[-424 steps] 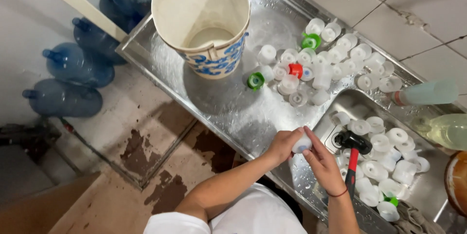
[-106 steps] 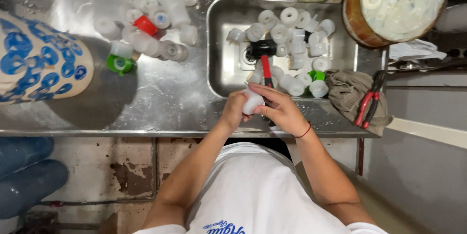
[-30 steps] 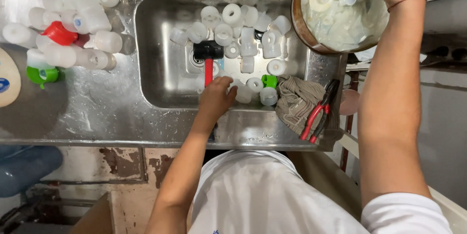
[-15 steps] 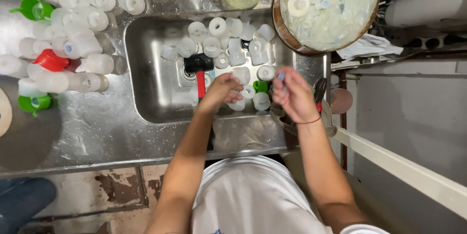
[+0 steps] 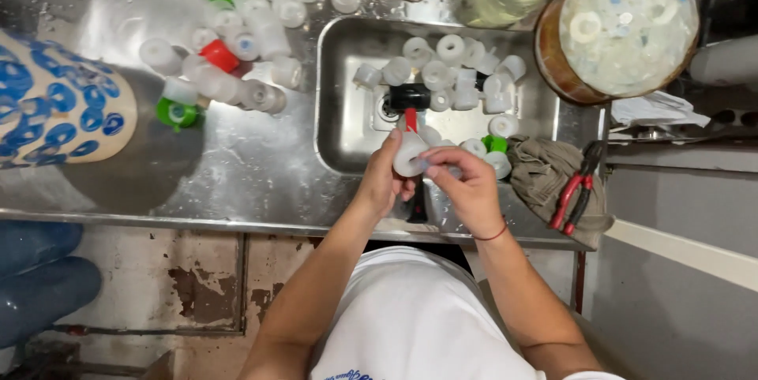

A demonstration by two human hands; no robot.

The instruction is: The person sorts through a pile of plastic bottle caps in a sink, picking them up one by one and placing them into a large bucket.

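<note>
My left hand (image 5: 381, 180) grips a white plastic bottle cap (image 5: 410, 157) over the near edge of a steel sink (image 5: 344, 104). My right hand (image 5: 468, 187) pinches the same cap from the right, fingers at its rim. Below the hands a red-and-black mallet (image 5: 409, 101) lies in the sink among several white caps (image 5: 450, 48) and one green cap (image 5: 495, 143).
A pile of white, red (image 5: 218, 54) and green (image 5: 174, 112) caps lies on the wet steel counter (image 5: 237, 167) at left, beside a blue-patterned bucket (image 5: 55, 108). A round tub of caps (image 5: 616, 25) stands at right. A rag (image 5: 545, 175) and red pliers (image 5: 574, 194) lie near the sink.
My right hand came down from the tub at upper right and joined the left hand on a white cap. The view shifted left.
</note>
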